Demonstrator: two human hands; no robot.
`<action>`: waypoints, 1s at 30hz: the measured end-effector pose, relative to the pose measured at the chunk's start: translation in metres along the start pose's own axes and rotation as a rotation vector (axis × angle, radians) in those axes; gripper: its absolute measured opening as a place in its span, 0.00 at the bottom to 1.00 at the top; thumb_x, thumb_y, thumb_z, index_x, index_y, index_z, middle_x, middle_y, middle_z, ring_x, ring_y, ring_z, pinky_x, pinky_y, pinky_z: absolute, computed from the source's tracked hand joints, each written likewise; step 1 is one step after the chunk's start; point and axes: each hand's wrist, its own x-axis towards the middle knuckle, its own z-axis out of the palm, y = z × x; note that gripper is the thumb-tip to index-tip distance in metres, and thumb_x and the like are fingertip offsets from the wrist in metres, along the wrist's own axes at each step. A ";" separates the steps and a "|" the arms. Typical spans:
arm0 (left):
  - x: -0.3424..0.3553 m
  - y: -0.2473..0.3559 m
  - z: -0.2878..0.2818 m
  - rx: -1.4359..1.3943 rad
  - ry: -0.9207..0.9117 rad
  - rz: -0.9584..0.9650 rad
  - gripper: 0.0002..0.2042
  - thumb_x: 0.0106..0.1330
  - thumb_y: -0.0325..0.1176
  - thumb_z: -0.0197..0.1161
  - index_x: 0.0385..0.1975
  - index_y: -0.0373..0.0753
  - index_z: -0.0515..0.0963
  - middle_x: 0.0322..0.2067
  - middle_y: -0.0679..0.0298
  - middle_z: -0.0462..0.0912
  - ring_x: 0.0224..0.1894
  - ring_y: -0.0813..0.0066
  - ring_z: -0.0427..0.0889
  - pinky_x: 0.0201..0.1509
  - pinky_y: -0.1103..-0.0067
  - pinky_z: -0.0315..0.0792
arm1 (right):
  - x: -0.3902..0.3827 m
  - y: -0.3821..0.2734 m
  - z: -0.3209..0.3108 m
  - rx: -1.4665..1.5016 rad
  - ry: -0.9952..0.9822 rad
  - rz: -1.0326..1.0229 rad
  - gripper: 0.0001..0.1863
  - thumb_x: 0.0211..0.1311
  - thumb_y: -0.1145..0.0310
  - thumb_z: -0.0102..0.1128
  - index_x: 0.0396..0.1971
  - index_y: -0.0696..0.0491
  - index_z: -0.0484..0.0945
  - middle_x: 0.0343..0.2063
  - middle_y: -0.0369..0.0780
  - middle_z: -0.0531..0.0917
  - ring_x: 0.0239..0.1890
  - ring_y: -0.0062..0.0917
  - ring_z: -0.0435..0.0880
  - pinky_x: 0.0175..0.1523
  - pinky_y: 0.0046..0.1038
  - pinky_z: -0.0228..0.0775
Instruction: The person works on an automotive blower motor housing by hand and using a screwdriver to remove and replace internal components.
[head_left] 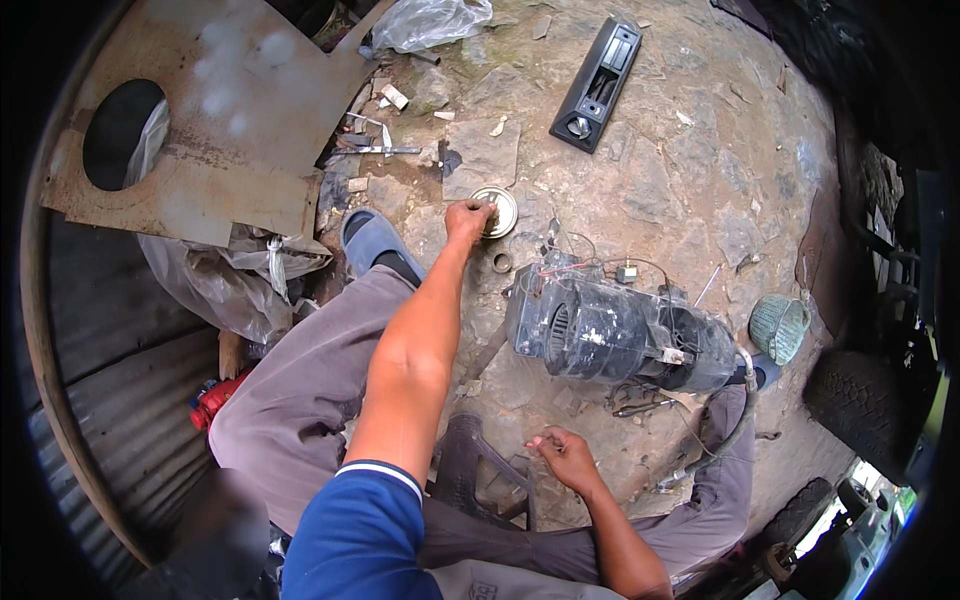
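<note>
At the flat stone slab's (pixel 485 155) near edge: one round shallow tin (pixel 507 212), presumably there for easy reach. My left hand (pixel 470 219) at it, fingers bunched; right hand (pixel 565 460), fingers half-curled, near the black vented housing (pixel 610 328). Whether either pinches anything, I cannot tell.

From where I stand, a big rusty sheet of metal (pixel 245 130) with a round hole cut in it leans in at the left, crumpled clear plastic (pixel 205 290) bunched below it and a corrugated wall (pixel 125 430) behind. A thin plastic bag (pixel 430 24) lies at the far edge of the rough stone ground (pixel 680 190). Near it rests a long black panel (pixel 572 108) with a round knob. Over right, a pale green bowl-shaped container (pixel 783 328) sits near a knobbly black tyre (pixel 850 390).
</note>
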 end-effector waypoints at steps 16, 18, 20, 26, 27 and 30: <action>-0.034 0.014 -0.031 -0.030 0.082 0.090 0.13 0.62 0.36 0.70 0.41 0.34 0.87 0.35 0.59 0.88 0.35 0.74 0.83 0.43 0.77 0.75 | 0.001 -0.014 -0.009 -0.159 0.052 0.082 0.16 0.69 0.61 0.61 0.45 0.60 0.82 0.34 0.44 0.88 0.36 0.25 0.87 0.44 0.27 0.76; -0.037 0.006 -0.038 -0.017 0.074 -0.002 0.12 0.61 0.35 0.70 0.41 0.34 0.87 0.34 0.61 0.88 0.33 0.76 0.81 0.40 0.77 0.74 | 0.003 -0.010 -0.008 -0.150 0.060 0.086 0.15 0.69 0.63 0.61 0.44 0.60 0.82 0.34 0.44 0.88 0.36 0.25 0.87 0.44 0.26 0.76; -0.043 -0.001 -0.036 -0.089 0.033 -0.056 0.12 0.62 0.35 0.70 0.40 0.33 0.87 0.33 0.62 0.87 0.32 0.77 0.80 0.39 0.77 0.73 | 0.006 -0.002 -0.009 -0.114 0.079 0.061 0.14 0.68 0.64 0.61 0.44 0.60 0.82 0.34 0.44 0.88 0.36 0.25 0.87 0.43 0.26 0.76; -0.047 -0.011 -0.021 -0.067 0.017 0.013 0.11 0.61 0.36 0.70 0.37 0.35 0.87 0.32 0.62 0.88 0.32 0.76 0.82 0.40 0.77 0.75 | 0.007 -0.006 -0.010 -0.090 0.071 0.127 0.14 0.68 0.66 0.61 0.43 0.62 0.80 0.33 0.45 0.88 0.37 0.24 0.88 0.43 0.26 0.76; -0.046 -0.009 -0.017 -0.053 0.005 0.043 0.11 0.60 0.36 0.71 0.37 0.36 0.88 0.32 0.60 0.89 0.33 0.74 0.84 0.42 0.77 0.76 | 0.008 -0.002 -0.011 -0.119 0.065 0.117 0.14 0.69 0.66 0.60 0.43 0.63 0.80 0.33 0.45 0.87 0.37 0.24 0.88 0.43 0.26 0.76; -0.049 0.014 0.007 -0.023 -0.018 0.088 0.11 0.57 0.39 0.73 0.34 0.38 0.88 0.31 0.58 0.89 0.34 0.71 0.86 0.43 0.75 0.77 | 0.012 0.009 -0.013 -0.155 0.069 0.108 0.14 0.69 0.66 0.60 0.44 0.63 0.80 0.33 0.44 0.87 0.37 0.24 0.88 0.41 0.26 0.75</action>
